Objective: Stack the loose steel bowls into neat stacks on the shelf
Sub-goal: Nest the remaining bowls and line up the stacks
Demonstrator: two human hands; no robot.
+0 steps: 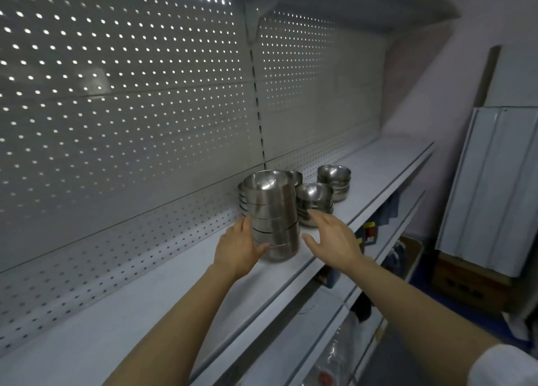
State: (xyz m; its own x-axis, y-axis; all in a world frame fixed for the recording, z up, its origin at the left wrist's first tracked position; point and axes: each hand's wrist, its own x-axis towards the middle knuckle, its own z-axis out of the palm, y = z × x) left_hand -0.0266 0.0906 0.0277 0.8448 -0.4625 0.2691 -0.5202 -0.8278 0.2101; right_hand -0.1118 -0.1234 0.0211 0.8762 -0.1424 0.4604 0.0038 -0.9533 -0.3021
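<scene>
While the left hand [237, 247] presses its fingers and thumb against the side of the tall stack of shiny round steel bowls [272, 213], the right hand [332, 240] hangs just beside the stack, wide and holding nothing. The tall stack stands upright on the long pale grey shelf [145, 313], right between the two hands. Its long way runs straight up and down. The left hand is the nearer one, since it touches the stack; the right hand has a small gap to close.

Past the right hand's fingertips sits a short stack of steel bowls [315, 203], and farther off another short stack [334, 181]. More bowls peek out behind the tall stack. I think the hands are steadying the tall stack so it stays neat.
</scene>
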